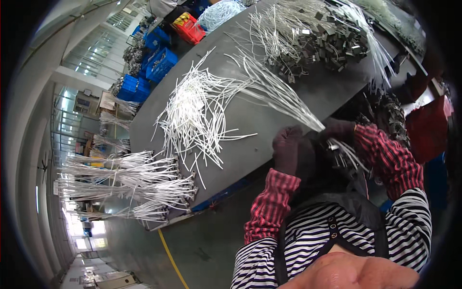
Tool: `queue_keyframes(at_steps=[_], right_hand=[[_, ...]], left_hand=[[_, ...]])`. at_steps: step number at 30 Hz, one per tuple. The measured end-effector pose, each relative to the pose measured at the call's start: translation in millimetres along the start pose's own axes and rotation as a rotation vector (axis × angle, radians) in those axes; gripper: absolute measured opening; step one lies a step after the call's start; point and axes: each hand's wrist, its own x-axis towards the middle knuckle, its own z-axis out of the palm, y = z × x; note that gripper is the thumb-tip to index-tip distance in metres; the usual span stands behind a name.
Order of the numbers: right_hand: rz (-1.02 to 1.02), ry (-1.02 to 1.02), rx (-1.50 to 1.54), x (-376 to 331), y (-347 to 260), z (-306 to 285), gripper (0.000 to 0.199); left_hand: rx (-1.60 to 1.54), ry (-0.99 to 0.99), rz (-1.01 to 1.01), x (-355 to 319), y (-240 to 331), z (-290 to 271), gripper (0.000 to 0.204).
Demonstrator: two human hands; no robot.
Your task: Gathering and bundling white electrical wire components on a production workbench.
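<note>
My right hand, in a dark glove, is closed round a bundle of white cables. The long ends fan out over the grey table toward the far left, and short ends with small dark and metallic parts stick out below the hand. Beside it on the left, my left hand, also in a dark glove, has its fingers curled in. Whatever it may hold is hidden. A loose heap of white cables lies on the table to the left of both hands.
Tied bundles of white cables overhang the table's left end. At the far right lies a big pile of cables with dark end pieces. Blue crates and a red bin stand beyond the table. A red container is at my right.
</note>
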Motion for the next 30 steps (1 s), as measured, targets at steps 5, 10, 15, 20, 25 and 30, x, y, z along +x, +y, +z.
queue_keyframes(at_steps=[5,10,15,20,25,30], right_hand=[[0.135,0.181,0.034,-52,-35,56,0.040],[0.039,0.322,-0.119,-58,-82,53,0.037],[-0.409,0.530,-0.225,-23,-147,21,0.035],[-0.429,0.646,-0.328,3,-214,-5,0.057],[-0.529,0.642,-0.310,29,-229,-29,0.093],[-0.903,0.816,-0.362,88,-218,-33,0.069]], left_hand=[[-0.561,-0.028,-0.100,-10,-37,39,0.027],[-0.679,-0.010,0.009,17,25,50,0.023],[-0.474,-0.197,0.353,50,139,44,0.022],[-0.065,-0.216,0.745,71,206,31,0.054],[0.446,-0.204,1.236,102,212,0,0.054],[0.129,-0.294,0.897,112,197,30,0.085]])
